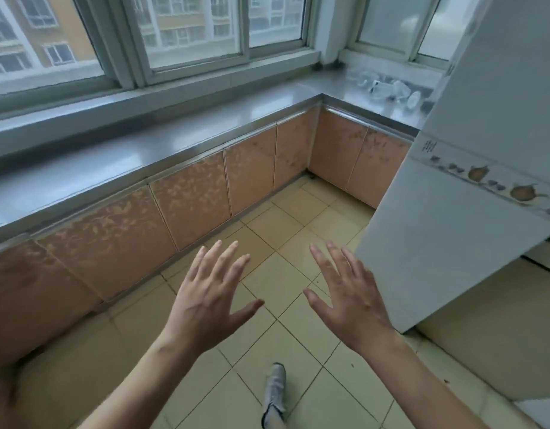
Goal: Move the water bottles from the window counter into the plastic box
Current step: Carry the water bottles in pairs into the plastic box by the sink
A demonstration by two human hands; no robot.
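Both my left hand (205, 301) and right hand (348, 298) spread empty, bottles (391, 89) far ahead on the desk (205, 134), nothing moved yet, I reckon.

Grey counter (162, 150), leaf-patterned peach cabinet doors (187, 209), beige floor tiles (301, 351)

The counter (174, 144) runs along the windows (190, 26) at left and turns at the far corner. Water bottles (388, 88) lie on it far right, behind the wall (484, 150).

two hands (210, 300) (349, 300), a blurred cluster of clear bottles (388, 88), one shoe (275, 382)
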